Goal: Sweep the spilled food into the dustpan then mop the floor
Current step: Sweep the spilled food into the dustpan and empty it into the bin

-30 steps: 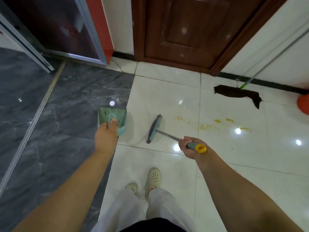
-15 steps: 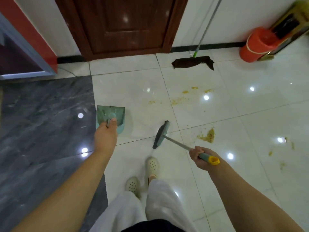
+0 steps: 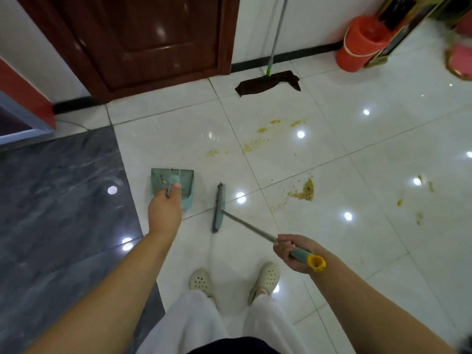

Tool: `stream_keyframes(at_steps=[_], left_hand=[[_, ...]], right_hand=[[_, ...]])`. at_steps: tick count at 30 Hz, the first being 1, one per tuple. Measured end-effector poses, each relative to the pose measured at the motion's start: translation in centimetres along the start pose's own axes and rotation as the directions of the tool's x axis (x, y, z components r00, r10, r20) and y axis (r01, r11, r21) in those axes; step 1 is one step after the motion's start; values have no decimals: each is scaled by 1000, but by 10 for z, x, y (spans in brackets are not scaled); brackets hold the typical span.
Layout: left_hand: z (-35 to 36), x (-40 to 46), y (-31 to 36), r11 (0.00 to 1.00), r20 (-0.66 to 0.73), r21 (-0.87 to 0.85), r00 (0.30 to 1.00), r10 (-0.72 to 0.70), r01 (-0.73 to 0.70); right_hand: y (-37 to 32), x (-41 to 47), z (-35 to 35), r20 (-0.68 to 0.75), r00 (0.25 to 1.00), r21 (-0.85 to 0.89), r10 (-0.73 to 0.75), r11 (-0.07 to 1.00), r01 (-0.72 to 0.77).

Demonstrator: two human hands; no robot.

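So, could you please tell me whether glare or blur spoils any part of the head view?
Head view: round lamp glare dots the white floor tiles; the pink object at the right edge is smeared; wide-angle distortion bends the door; the spilled food and both hands stay sharp.

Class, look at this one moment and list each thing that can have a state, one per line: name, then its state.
Left hand: grips the dustpan handle.
Right hand: grips the broom handle.
Dustpan: held, a few bits inside.
Broom: head near the floor, apart from the food.
Spilled food: scattered, unswept.
Mop: leaning on the wall, unused.
Door: closed.
Orange bucket: upright.
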State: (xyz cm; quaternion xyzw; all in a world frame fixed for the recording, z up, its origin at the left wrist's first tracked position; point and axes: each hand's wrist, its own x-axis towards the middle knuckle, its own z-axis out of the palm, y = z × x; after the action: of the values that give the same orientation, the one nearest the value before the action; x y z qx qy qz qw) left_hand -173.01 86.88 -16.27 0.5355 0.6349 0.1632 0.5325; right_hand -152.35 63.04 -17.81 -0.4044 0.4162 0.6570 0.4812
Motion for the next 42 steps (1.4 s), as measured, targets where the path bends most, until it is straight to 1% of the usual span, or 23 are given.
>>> stream_keyframes(at_steps=[3,6,13,18,21,26,28,31,35,42], left_hand=[[20,-7,4,1000,-18,14,1000,14,-13],[41,-16,12,999,-45,25,998,43,-42],[119,-54,35,995,-93,72,993,71,-64],[186,-83,51,996,-100,63,993,61,-55],[218,-92,55,997,-101,64,994,50,-44],[259,-103,60,1000,-88,-23,996,-11,9],[273,-107,62,999,-73,-32,997,-14,12],[288,-112,63,1000,-56,-30,998,-12,10],[297,-113,66,1000,-64,-21,998,-10,9],[293,-113,73,1000,-134,-13,991,9,-10]], right_hand=[[0,9,-3,11,998,-75,54,996,-53],[-13,9,-16,-4,997,-88,73,993,-73],[-102,-37,-75,-65,995,-192,70,978,-81],[-181,-73,-120,-111,993,-252,28,966,-56],[-224,-93,-140,-127,991,-282,-27,959,-10],[-284,-122,-170,-143,986,-271,-91,961,49],[-301,-130,-179,-149,983,-280,-111,958,66],[-317,-140,-185,-156,981,-309,-113,949,60],[-318,-144,-181,-139,987,-364,-82,931,26],[-307,-106,-129,-42,999,-412,13,911,-30]])
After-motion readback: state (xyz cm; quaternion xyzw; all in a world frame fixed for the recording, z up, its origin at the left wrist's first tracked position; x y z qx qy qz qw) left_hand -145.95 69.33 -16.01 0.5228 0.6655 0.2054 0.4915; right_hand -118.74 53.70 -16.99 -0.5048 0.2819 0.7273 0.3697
